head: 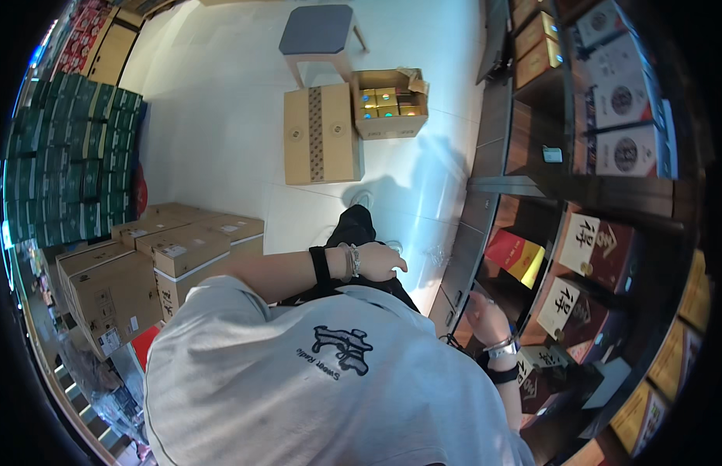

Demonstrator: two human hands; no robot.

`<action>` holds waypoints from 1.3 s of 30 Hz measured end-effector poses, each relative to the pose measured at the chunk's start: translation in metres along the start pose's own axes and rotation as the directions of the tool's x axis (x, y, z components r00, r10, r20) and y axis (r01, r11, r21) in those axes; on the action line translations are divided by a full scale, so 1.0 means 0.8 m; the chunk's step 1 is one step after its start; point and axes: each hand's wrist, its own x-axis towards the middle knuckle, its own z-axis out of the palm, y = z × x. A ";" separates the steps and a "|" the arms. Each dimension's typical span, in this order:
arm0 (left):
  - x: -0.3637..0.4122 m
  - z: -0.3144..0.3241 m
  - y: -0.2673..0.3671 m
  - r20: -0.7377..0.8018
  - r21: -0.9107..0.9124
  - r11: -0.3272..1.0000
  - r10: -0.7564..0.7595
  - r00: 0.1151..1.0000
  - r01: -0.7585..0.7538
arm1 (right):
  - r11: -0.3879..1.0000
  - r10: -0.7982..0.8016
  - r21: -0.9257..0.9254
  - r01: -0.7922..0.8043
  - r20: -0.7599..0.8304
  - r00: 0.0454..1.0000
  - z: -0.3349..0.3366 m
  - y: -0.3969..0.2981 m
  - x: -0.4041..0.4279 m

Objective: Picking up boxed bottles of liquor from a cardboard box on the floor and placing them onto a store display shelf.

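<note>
My left hand [383, 262], with a bracelet and a black band at the wrist, hangs loosely curled in front of my body; nothing shows in it. My right hand [488, 319] is at the dark shelving on the right, fingers apart, with no object visible in it. It is close to the edge of a compartment, below a red and yellow box [515, 256]. Dark red and cream gift boxes [552, 360] stand beyond that wrist. On the floor ahead are a closed cardboard carton [300, 134] and an open carton [390, 129] holding several gold boxes.
A grey-topped stool [317, 29] stands behind the cartons. More cardboard cartons [113, 291] are stacked at my left, with a tall stack of green boxes [75, 157] beyond. White boxes [620, 102] fill upper right shelves. Cabinet doors [466, 250] line the right side.
</note>
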 end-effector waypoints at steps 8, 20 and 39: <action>0.017 -0.060 -0.122 -0.188 -0.228 0.963 -0.187 0.964 0.143 | 0.951 -0.212 -0.205 0.229 0.101 0.972 -0.057 -0.067 0.269; 0.107 -0.156 -0.403 -0.426 -0.434 0.841 -0.507 0.749 0.322 | 0.940 -0.179 -0.298 0.165 -0.021 0.984 -0.018 -0.090 0.721; 0.285 -0.117 -0.540 -0.335 0.462 0.542 -0.627 0.704 0.702 | 0.616 0.011 -0.607 0.502 0.643 0.765 0.165 -0.012 0.830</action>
